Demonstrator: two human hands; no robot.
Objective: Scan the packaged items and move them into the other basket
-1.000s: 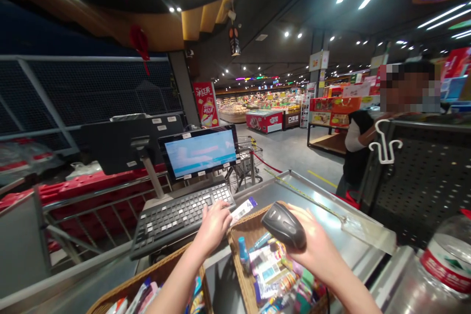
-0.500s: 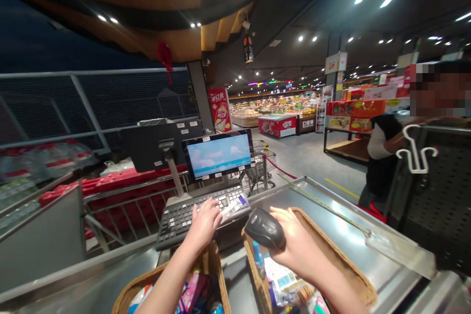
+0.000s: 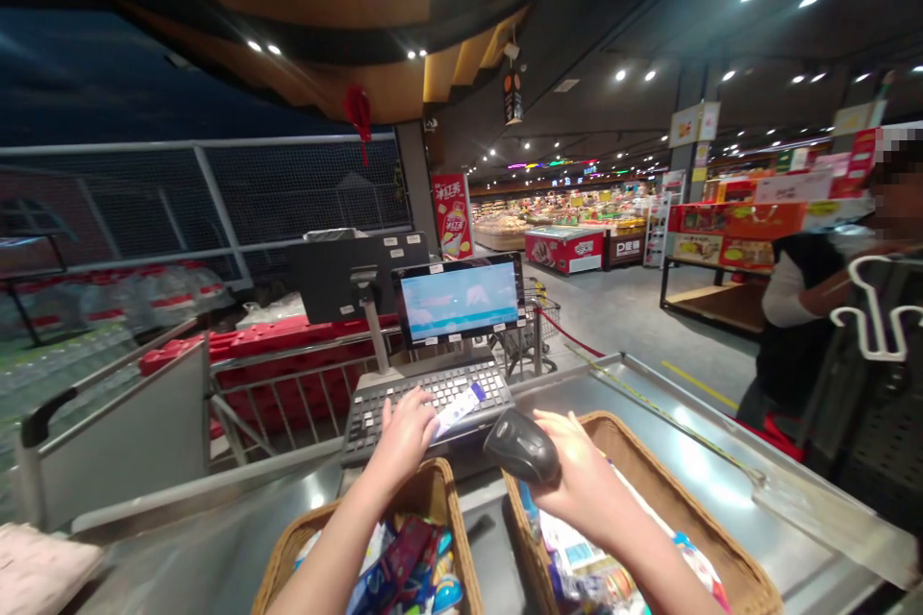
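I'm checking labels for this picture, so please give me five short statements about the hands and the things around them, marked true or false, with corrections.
1. The right hand holds a black plastic handheld scanner. True.
2. The left hand is over a black rectangular keyboard. True.
3. The thing at the left hand's thumb is a red cup. False: it is a slender white-and-purple packet.
4. Two brown woven baskets hold packaged goods. True.
5. Every screen in view is dark. False: a rectangular black-framed monitor glows blue.
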